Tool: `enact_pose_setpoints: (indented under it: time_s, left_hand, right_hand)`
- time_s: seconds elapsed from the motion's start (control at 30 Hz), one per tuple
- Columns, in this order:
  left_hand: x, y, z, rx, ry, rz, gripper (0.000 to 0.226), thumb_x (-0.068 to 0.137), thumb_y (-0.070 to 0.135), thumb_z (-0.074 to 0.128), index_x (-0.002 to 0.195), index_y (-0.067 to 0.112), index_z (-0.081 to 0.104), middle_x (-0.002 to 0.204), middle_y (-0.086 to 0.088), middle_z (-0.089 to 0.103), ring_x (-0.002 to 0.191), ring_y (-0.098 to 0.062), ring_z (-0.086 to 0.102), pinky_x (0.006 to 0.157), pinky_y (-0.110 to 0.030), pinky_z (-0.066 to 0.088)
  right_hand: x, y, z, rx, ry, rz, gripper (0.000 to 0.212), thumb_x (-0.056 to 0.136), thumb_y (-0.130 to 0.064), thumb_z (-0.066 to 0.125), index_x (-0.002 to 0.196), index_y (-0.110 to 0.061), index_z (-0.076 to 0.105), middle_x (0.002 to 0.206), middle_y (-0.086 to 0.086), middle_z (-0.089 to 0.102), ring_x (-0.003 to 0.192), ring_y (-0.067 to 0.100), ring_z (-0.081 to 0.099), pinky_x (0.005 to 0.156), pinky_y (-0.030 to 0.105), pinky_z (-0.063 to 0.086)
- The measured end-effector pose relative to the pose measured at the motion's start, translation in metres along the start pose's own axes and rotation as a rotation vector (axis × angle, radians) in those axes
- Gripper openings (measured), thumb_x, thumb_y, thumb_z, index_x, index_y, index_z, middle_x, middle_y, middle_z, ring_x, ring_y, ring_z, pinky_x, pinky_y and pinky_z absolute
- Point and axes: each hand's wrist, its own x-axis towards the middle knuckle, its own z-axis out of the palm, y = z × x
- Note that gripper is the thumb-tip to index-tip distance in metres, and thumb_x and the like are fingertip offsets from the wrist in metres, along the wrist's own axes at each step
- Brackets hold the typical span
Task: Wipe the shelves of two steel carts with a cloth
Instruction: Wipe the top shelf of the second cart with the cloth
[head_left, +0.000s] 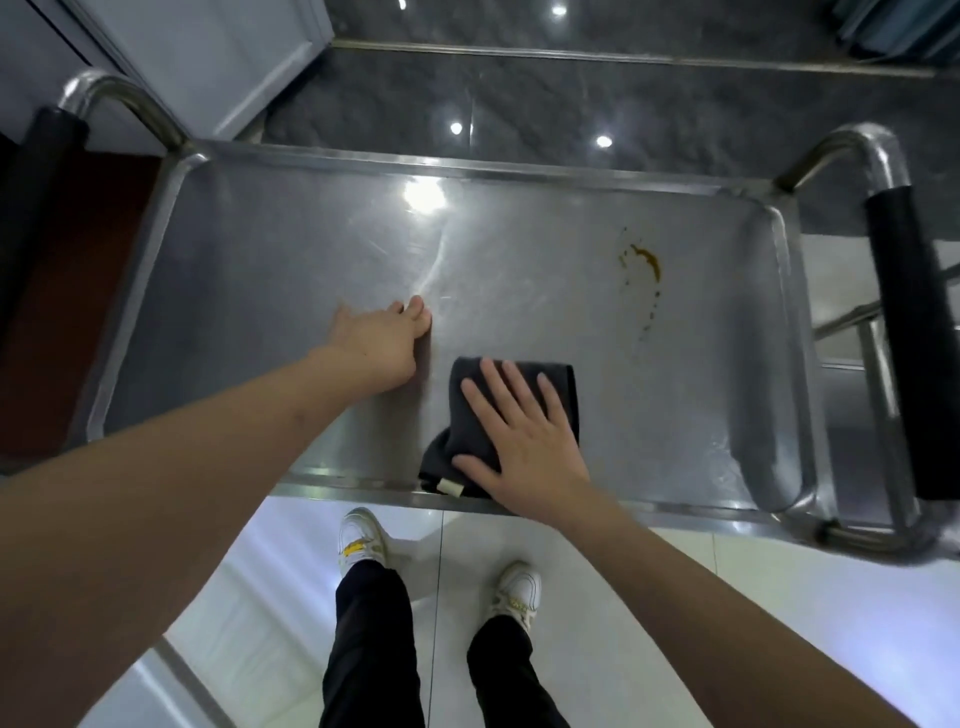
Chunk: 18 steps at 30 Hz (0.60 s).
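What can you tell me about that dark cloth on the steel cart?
The cloth is dark grey, soft-looking fabric, folded into a rough rectangle, with a small pale tag at its near corner. It lies flat on the cart's top shelf, close to the near rim, its near left corner bunched up. The right hand presses on it with straight, spread fingers. A brown stain sits farther right, untouched by the cloth.

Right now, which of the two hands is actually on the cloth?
The right hand. It lies flat with spread fingers on the dark cloth near the shelf's front edge. The left hand rests on the bare steel shelf, beside the cloth.
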Motion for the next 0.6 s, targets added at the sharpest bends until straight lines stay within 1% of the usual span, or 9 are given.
enact_pose_setpoints:
  time_s: [0.13,0.23,0.3,0.37,0.43,0.53,0.6]
  left_hand:
    - [-0.003,0.0,0.001,0.018,0.031,-0.007,0.081,0.082,0.019,0.04,0.157,0.03,0.012,0.16,0.004,0.027,0.136,-0.026,0.046,0.113,-0.063,0.019]
    - [-0.002,0.001,0.0,-0.016,0.026,-0.01,0.081,0.081,0.021,0.04,0.157,0.032,0.015,0.161,0.006,0.029,0.14,-0.024,0.043,0.114,-0.06,0.02]
    - [-0.004,0.007,0.0,-0.027,0.043,-0.031,0.08,0.082,0.021,0.041,0.157,0.032,0.017,0.161,0.003,0.03,0.141,-0.025,0.043,0.115,-0.057,0.022]
    - [-0.006,0.011,0.002,-0.045,0.047,-0.038,0.079,0.085,0.018,0.04,0.159,0.028,0.015,0.163,0.0,0.026,0.14,-0.028,0.043,0.117,-0.056,0.021]
    - [-0.006,0.013,0.004,-0.052,0.047,-0.038,0.079,0.087,0.015,0.037,0.16,0.026,0.011,0.167,-0.001,0.018,0.145,-0.028,0.037,0.119,-0.057,0.016]
    - [-0.007,0.012,0.004,-0.022,0.054,-0.035,0.076,0.091,0.016,0.034,0.161,0.025,0.007,0.169,-0.001,0.012,0.149,-0.025,0.03,0.12,-0.06,0.013]
    - [-0.008,0.014,0.004,0.007,0.066,-0.027,0.073,0.094,0.02,0.036,0.161,0.025,0.008,0.169,-0.001,0.011,0.148,-0.025,0.032,0.119,-0.062,0.014]
  right_hand:
    - [-0.035,0.018,0.001,0.006,-0.029,0.02,0.086,0.1,-0.075,0.031,0.169,-0.029,0.009,0.177,-0.002,-0.004,0.162,0.019,-0.01,0.13,0.05,-0.005]
    - [-0.051,0.044,0.0,0.003,-0.013,0.048,0.087,0.099,-0.076,0.033,0.168,-0.031,0.01,0.176,-0.005,-0.004,0.162,0.017,-0.009,0.13,0.05,-0.001]
    - [-0.053,0.048,0.002,-0.012,-0.021,0.069,0.089,0.097,-0.078,0.033,0.168,-0.031,0.008,0.176,-0.004,-0.006,0.162,0.017,-0.011,0.13,0.052,0.0]
    - [-0.049,0.043,0.004,-0.014,-0.039,0.099,0.092,0.096,-0.081,0.032,0.168,-0.032,0.004,0.176,-0.003,-0.008,0.161,0.019,-0.014,0.13,0.053,-0.002]
    - [-0.041,0.031,0.005,-0.011,-0.033,0.118,0.095,0.093,-0.083,0.031,0.168,-0.031,0.002,0.176,-0.002,-0.01,0.161,0.021,-0.016,0.129,0.054,-0.005]
    - [-0.014,0.003,0.008,-0.007,-0.007,0.061,0.099,0.089,-0.083,0.037,0.168,-0.029,0.009,0.177,0.001,-0.003,0.162,0.023,-0.008,0.129,0.055,-0.001]
    - [0.005,-0.019,0.012,0.005,0.004,0.0,0.101,0.088,-0.082,0.043,0.168,-0.028,0.014,0.177,0.001,0.001,0.162,0.022,-0.004,0.129,0.055,0.0]
